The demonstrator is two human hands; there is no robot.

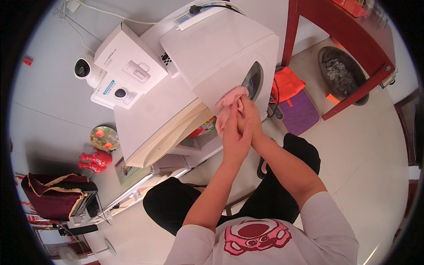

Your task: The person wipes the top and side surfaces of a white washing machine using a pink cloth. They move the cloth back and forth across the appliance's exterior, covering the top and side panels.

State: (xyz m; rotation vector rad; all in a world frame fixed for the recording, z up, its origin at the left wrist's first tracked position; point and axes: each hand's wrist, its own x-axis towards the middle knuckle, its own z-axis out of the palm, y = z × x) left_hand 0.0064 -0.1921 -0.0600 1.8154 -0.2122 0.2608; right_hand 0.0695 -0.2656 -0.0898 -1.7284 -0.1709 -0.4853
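A pink cloth (224, 120) is bunched up between my two hands, in front of a small white front-loading machine (217, 49) with a dark round door window (254, 79). My left hand (237, 137) presses its fingers against the cloth and overlaps the other hand. My right hand (250, 116) grips the cloth's upper part from the right. The cloth hides the lower left of the machine's front, and whether it touches the machine I cannot tell.
Left of the machine, a white cabinet top (149, 122) carries product boxes (132, 61) and a white security camera (86, 71). A power strip (195, 20) lies behind. At right are an orange bag (287, 84), a purple mat (299, 114), a red wooden frame (361, 39) and a dark basin (343, 74).
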